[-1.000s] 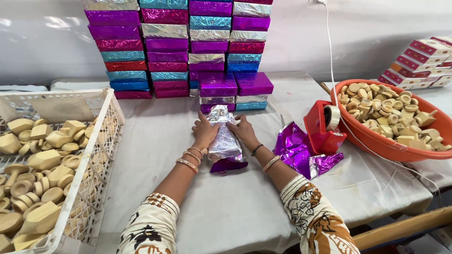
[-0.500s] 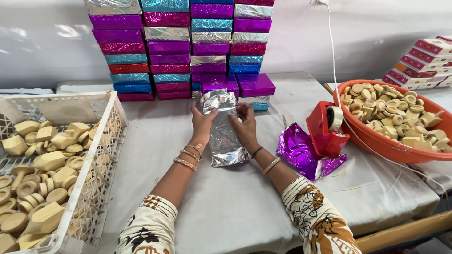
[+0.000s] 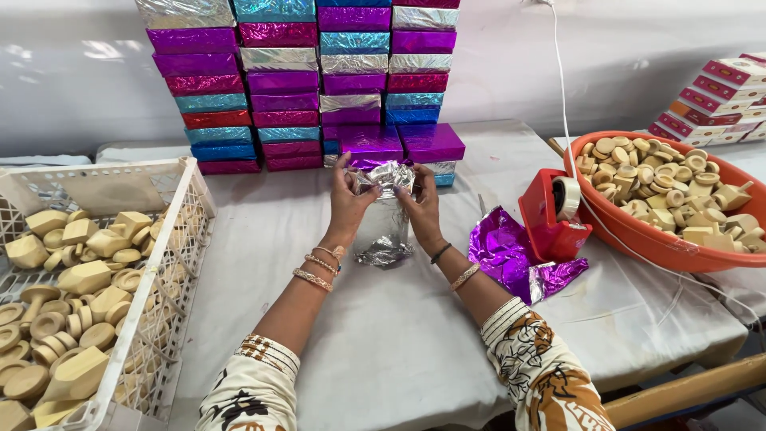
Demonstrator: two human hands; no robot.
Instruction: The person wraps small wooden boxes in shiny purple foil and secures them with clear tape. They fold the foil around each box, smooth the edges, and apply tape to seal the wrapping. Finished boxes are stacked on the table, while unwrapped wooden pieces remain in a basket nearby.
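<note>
A small box half wrapped in silver foil is held up above the middle of the desk, which is covered with a white cloth. The left hand is clamped on the box's left side, fingers curled over the top edge; the right hand is clamped on its right side, thumb pressed to the front. A loose tail of the silver foil sheet hangs down between the wrists and is crumpled where it meets the desk. Bangles are seen on the left wrist, a dark band and a bangle on the right. Just behind the hands, two purple wrapped boxes are laid flat, and behind these a stack of wrapped boxes in purple, silver, teal and red is built against the wall. To the right of the hands, a crumpled purple foil sheet is spread on the desk, touching a red tape dispenser. Beside the dispenser, an orange basin filled with small wooden pieces is noted. At the left edge, a white plastic crate holding more wooden pieces is set. Red and white cartons are piled at far right.
</note>
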